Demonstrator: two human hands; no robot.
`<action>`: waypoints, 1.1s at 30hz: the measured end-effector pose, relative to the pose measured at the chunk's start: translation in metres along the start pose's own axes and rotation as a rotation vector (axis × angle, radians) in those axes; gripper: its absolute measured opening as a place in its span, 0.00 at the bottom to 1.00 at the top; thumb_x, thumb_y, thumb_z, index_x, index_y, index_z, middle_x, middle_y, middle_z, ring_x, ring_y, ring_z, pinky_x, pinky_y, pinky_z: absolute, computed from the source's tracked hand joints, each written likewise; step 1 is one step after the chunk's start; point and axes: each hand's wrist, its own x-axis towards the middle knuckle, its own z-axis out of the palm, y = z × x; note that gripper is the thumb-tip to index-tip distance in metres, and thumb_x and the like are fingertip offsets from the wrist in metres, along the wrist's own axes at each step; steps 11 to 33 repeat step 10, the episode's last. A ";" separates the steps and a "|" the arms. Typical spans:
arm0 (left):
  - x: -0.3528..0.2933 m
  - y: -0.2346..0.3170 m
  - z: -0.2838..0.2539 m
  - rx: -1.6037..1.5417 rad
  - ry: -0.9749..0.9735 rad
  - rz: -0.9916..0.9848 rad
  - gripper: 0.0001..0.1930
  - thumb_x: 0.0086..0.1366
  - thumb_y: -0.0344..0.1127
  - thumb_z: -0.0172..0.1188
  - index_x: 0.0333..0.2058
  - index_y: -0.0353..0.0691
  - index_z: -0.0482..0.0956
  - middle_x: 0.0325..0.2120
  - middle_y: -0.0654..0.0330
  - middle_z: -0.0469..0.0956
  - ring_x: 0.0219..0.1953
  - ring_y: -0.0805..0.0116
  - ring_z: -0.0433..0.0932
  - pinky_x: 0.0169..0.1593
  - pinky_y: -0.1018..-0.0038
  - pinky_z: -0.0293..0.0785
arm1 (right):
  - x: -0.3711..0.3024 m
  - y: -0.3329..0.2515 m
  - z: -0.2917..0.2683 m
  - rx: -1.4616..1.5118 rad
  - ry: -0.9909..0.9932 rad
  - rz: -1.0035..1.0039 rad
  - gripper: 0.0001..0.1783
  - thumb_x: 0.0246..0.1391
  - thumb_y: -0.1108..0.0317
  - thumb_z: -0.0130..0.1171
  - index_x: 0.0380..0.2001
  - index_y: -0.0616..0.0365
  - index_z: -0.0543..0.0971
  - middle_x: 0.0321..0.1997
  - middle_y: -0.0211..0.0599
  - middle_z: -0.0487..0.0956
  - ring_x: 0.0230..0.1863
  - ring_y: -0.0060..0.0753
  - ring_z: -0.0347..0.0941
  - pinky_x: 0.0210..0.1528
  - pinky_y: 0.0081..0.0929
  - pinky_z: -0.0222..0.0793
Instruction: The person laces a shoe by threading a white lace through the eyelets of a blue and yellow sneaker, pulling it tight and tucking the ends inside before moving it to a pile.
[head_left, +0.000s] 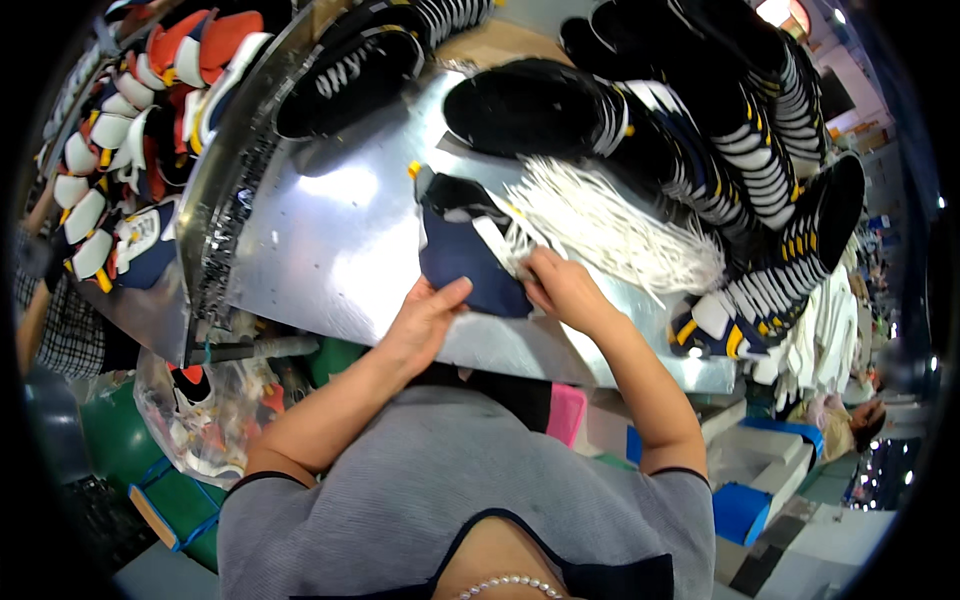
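A navy shoe upper [470, 262] with a black collar and white trim lies on the metal worktable in front of me. My left hand [425, 322] grips its near left edge, thumb on top and fingers partly hidden beneath. At the upper's right edge, beside the eyelet strip, my right hand [563, 290] is closed in a pinch. White shoelace [516, 242] strands run down to those fingertips, which are partly hidden. Just beyond the right hand spreads a thick bundle of loose white laces [625, 225].
The metal worktable [320, 240] carries rows of stacked black shoe uppers [535, 105] at the back and striped stacks [770, 290] at the right. Left of a raised metal edge lie red, white and navy uppers [150, 240]. A clear plastic bag [190, 410] hangs below; other people are nearby.
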 end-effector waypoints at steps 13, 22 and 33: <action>-0.012 0.127 0.015 0.723 -0.316 0.064 0.15 0.63 0.29 0.66 0.49 0.38 0.79 0.42 0.64 0.83 0.42 0.75 0.81 0.46 0.81 0.77 | -0.004 -0.068 0.017 0.740 -0.065 0.045 0.09 0.56 0.69 0.62 0.39 0.53 0.73 0.36 0.36 0.75 0.35 0.35 0.75 0.41 0.29 0.71; -0.012 0.127 0.015 0.723 -0.316 0.064 0.15 0.63 0.29 0.66 0.49 0.38 0.79 0.42 0.64 0.83 0.42 0.75 0.81 0.46 0.81 0.77 | -0.004 -0.068 0.017 0.740 -0.065 0.045 0.09 0.56 0.69 0.62 0.39 0.53 0.73 0.36 0.36 0.75 0.35 0.35 0.75 0.41 0.29 0.71; -0.012 0.127 0.015 0.723 -0.316 0.064 0.15 0.63 0.29 0.66 0.49 0.38 0.79 0.42 0.64 0.83 0.42 0.75 0.81 0.46 0.81 0.77 | -0.004 -0.068 0.017 0.740 -0.065 0.045 0.09 0.56 0.69 0.62 0.39 0.53 0.73 0.36 0.36 0.75 0.35 0.35 0.75 0.41 0.29 0.71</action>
